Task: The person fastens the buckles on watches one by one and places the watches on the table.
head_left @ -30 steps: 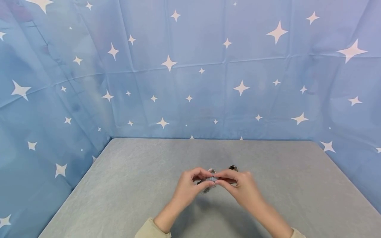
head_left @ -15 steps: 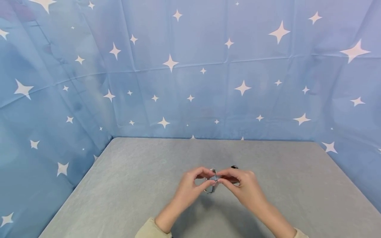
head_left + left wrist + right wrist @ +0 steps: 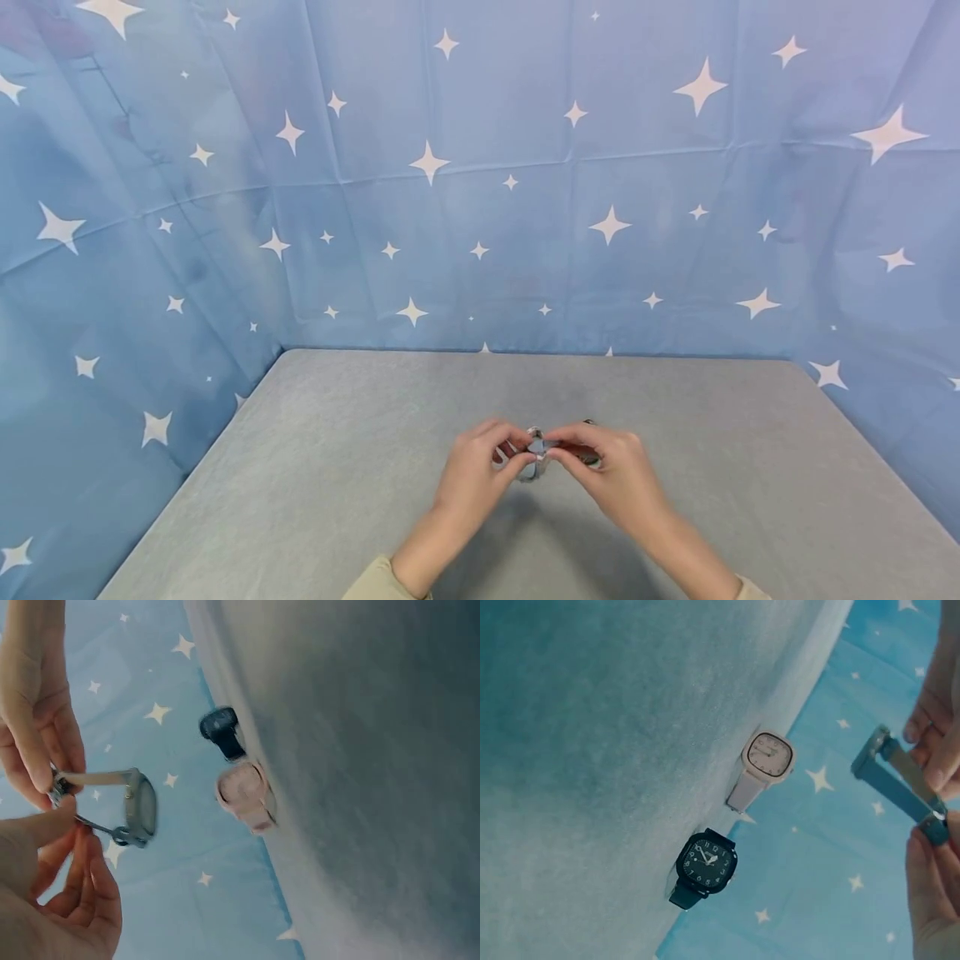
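Note:
A wristwatch (image 3: 141,806) with a pale blue-grey strap (image 3: 895,789) is held up between my two hands, its strap ends brought together in a loop. My left hand (image 3: 477,471) pinches the strap near the buckle (image 3: 933,819) between thumb and forefinger. From the other side, my right hand (image 3: 617,467) pinches the strap at the same spot. The case hangs off the far end of the loop, away from the fingers. In the head view, fingers cover much of the watch.
Beyond the hands, a pale pink watch (image 3: 769,756) and a black watch (image 3: 706,862) rest on the grey table (image 3: 360,433), partly hidden in the head view. A blue star-printed cloth (image 3: 510,250) hangs behind and at the sides of the table.
Both hands stay in nearly the same place. The watch between them has turned slightly, and the fingertips have shifted a little at the strap ends.

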`<state>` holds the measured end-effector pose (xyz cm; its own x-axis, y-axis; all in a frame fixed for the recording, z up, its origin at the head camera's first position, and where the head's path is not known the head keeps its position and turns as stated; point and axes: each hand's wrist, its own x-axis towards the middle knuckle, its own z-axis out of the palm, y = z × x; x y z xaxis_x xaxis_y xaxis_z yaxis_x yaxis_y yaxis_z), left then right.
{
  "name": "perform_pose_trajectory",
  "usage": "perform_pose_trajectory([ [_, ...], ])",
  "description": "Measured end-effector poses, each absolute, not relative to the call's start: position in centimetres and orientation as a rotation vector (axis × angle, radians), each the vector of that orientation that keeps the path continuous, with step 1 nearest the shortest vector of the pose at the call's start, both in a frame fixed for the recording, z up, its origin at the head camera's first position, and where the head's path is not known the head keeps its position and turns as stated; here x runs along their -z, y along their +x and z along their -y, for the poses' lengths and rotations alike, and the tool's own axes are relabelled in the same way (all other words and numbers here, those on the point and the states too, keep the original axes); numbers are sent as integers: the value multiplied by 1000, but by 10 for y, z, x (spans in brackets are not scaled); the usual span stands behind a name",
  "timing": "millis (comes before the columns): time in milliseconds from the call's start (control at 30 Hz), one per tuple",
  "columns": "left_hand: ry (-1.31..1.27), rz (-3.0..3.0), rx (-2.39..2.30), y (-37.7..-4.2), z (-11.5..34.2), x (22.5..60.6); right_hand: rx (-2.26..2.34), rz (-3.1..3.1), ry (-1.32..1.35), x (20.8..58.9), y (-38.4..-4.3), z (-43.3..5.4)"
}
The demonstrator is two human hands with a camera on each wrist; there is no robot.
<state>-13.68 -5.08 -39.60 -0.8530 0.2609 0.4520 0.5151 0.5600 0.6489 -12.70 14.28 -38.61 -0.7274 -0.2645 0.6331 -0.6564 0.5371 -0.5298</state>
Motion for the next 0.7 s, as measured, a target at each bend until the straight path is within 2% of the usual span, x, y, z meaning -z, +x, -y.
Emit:
perform_pose_trajectory([
  [200, -572, 2545, 1264, -136, 49, 393, -881, 2311, 779, 386, -126, -141],
  [533, -500, 2596, 1913, -145, 54, 392, -624, 2300, 874, 384, -126, -139],
  [700, -481, 2577, 1984, -146, 54, 391, -577, 2338, 868, 385, -127, -135],
])
